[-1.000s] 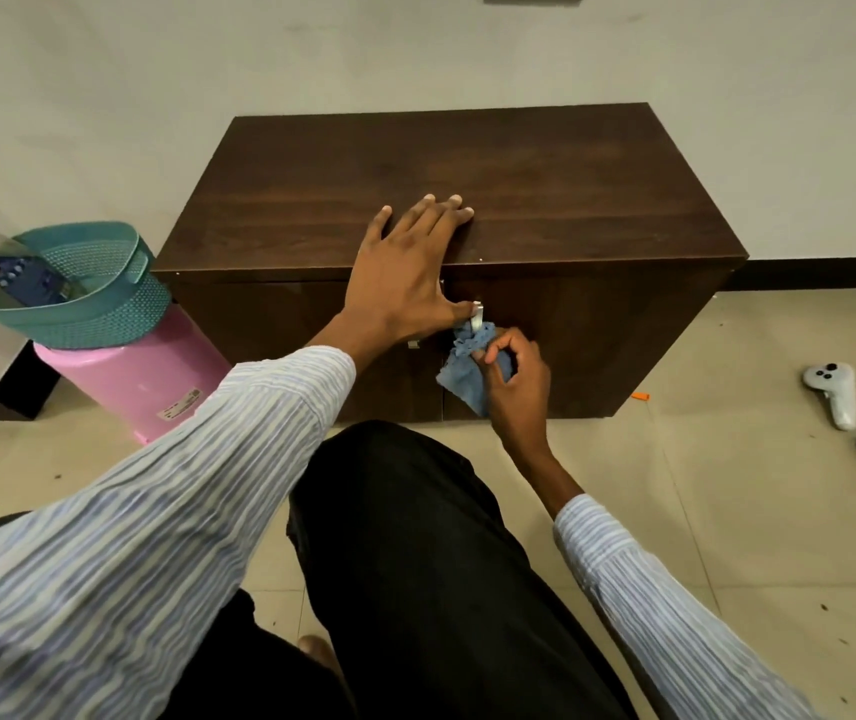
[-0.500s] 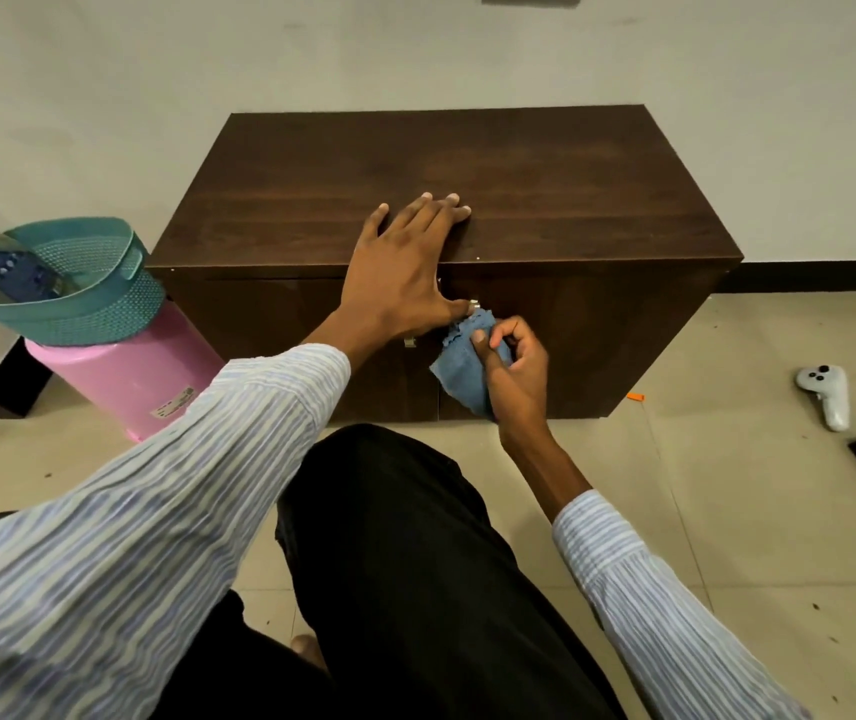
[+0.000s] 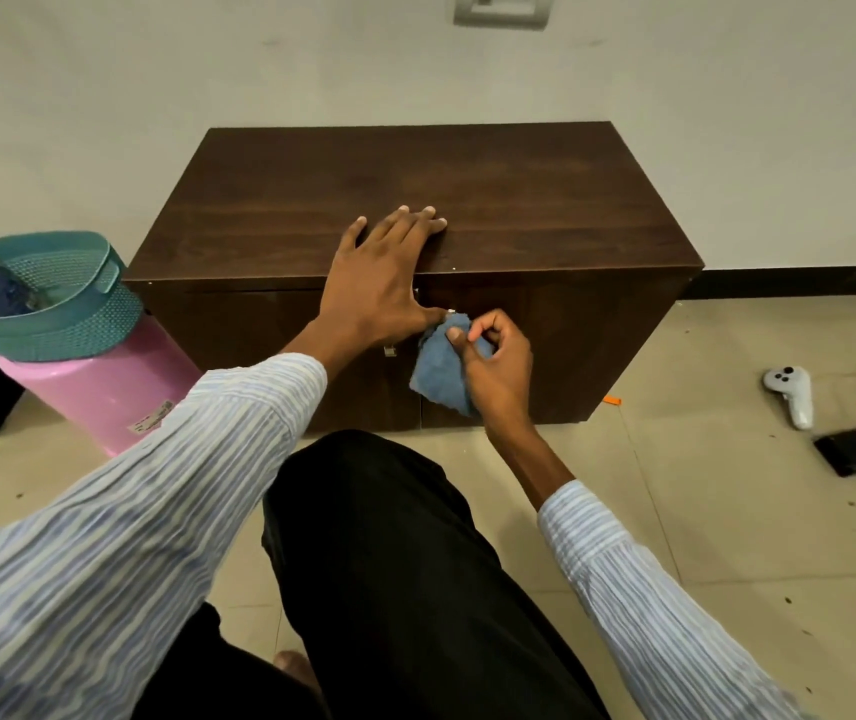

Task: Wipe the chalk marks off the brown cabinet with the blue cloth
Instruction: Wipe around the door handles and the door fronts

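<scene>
Left hand: the left hand (image 3: 382,283) lies flat and spread on the top front edge of the brown cabinet (image 3: 519,210). It grips nothing. It just presses down, and its thumb reaches over the edge toward the cloth.
Right hand: the right hand (image 3: 498,363) is curled around the blue cloth (image 3: 439,368), with the thumb pinching it on top.
Where the cloth is: it is pressed on the cabinet's front, near the top, close to the line between the two doors. It touches the left thumb or sits just beside it.
Where the cabinet is: it stands on the floor against the wall, right in front of the person's knee.
How the cabinet looks: dark brown, smooth and a bit shiny, with a flat bare top. I cannot see any chalk marks on it from here. Any marks left may be hidden under the cloth or the hands.
How the cloth looks: small, soft and scrunched up, with one corner hanging down.
What could go wrong: the door may swing or wobble if the rubbing is too hard, so I think the left hand is there to keep things steady.
Another worry: the cloth is bunched small, so it could slip out or miss some chalk.
Nearby things: a pink bin (image 3: 98,392) with a green basket (image 3: 52,298) stands to the left, well apart from the wiping.
</scene>
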